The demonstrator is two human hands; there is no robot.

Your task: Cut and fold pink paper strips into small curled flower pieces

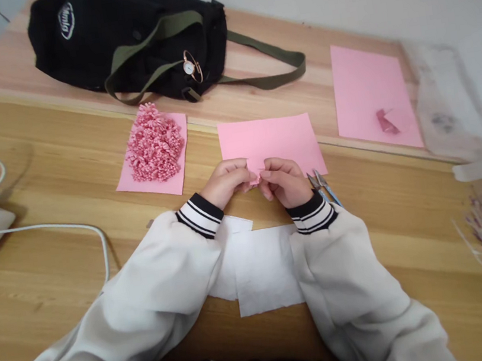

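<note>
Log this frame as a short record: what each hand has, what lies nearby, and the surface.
left hand: left hand pinches a small pink paper piece with its fingertips
right hand: right hand pinches the same piece from the other side
under hands: pink sheet
beside right wrist: scissors, lying flat
left of hands: pile of pink paper bits on another pink sheet
far edge: black bag with a wristwatch
surface: wooden table
</note>
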